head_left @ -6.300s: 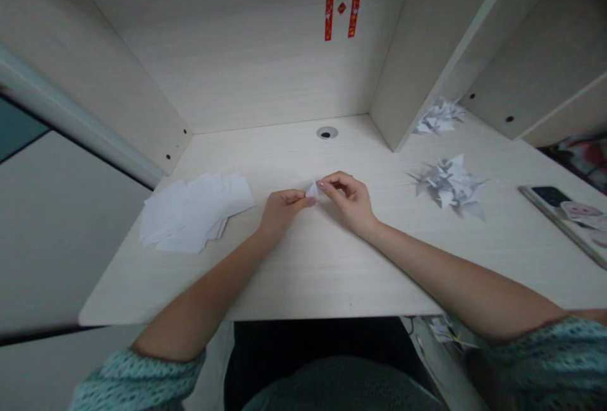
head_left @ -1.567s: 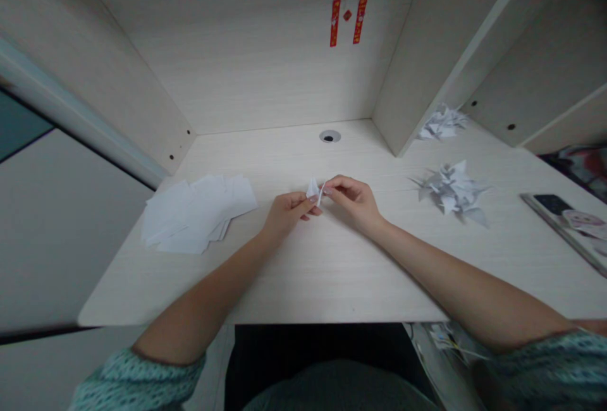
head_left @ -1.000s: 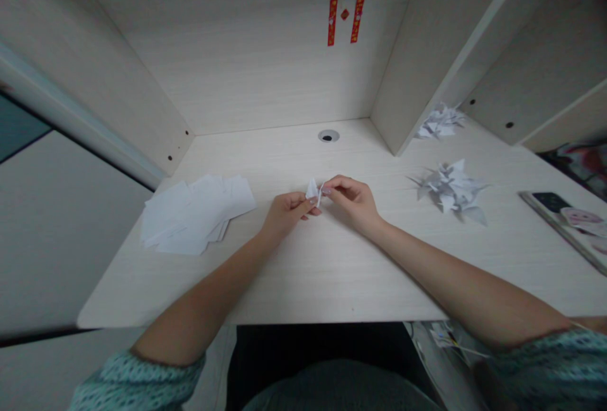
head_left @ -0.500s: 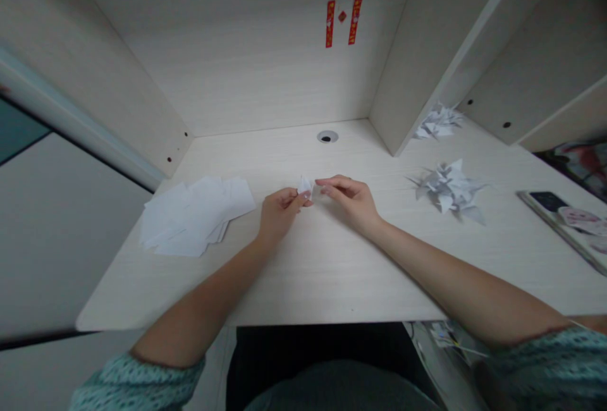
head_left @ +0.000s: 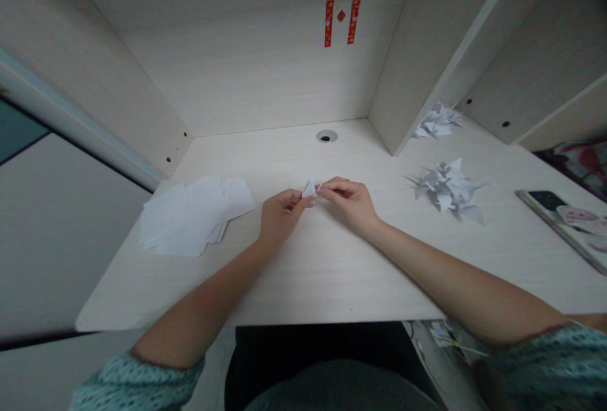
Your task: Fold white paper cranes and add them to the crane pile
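Small white folded paper piece (head_left: 309, 190) sits pinched between the closed fingertips of the left hand (head_left: 279, 215) and the right hand (head_left: 348, 201), over the middle of the pale wood-grain desk (head_left: 265, 291). Fine folding looks to be the step in hand, and the next move seems to call for steady fingertip pressure. Loose white paper rectangles (head_left: 194, 216) lie left; spiky folded white paper shapes (head_left: 448, 186) lie right.

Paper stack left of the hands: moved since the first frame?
No. The loose white paper stack keeps the same offset from the desk grommet; the whole view only shifted slightly.
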### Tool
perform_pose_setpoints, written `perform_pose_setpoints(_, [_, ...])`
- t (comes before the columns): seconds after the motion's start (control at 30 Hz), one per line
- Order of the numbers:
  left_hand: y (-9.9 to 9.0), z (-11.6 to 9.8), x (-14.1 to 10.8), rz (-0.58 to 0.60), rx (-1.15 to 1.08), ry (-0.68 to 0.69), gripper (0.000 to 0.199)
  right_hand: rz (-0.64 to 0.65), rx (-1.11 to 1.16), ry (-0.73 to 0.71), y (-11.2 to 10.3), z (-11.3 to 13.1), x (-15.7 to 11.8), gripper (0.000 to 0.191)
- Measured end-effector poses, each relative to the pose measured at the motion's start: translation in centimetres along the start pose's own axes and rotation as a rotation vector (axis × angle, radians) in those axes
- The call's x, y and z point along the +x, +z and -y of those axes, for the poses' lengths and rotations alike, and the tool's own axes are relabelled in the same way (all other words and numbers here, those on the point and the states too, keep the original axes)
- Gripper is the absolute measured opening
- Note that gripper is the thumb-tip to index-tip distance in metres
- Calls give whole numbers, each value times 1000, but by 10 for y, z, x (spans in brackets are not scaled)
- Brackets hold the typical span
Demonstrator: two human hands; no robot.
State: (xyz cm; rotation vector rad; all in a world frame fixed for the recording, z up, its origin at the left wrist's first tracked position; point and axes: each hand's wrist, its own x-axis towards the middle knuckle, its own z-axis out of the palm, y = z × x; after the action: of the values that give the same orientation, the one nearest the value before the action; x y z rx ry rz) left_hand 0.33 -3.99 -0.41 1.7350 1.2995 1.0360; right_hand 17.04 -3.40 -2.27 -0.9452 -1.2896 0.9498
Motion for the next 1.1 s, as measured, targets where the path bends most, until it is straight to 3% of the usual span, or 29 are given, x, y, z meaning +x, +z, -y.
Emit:
perform_pose_setpoints(0.4, [-1,0,0,-17,32,17,29,-48,-29,66,1,0,-1,13])
perform_pose_setpoints(0.63, [0,3,0,0,35,26,29,-30,-83,32,3,0,-2,17])
perform_pose_setpoints(0.83, [0,1,-1,5,-28,18,30,29,-97,-44,3,7,-2,10])
perform_pose_setpoints(1.1, [2,0,1,25,-142,-84,31,-33,-67,-38,5,4,-4,8])
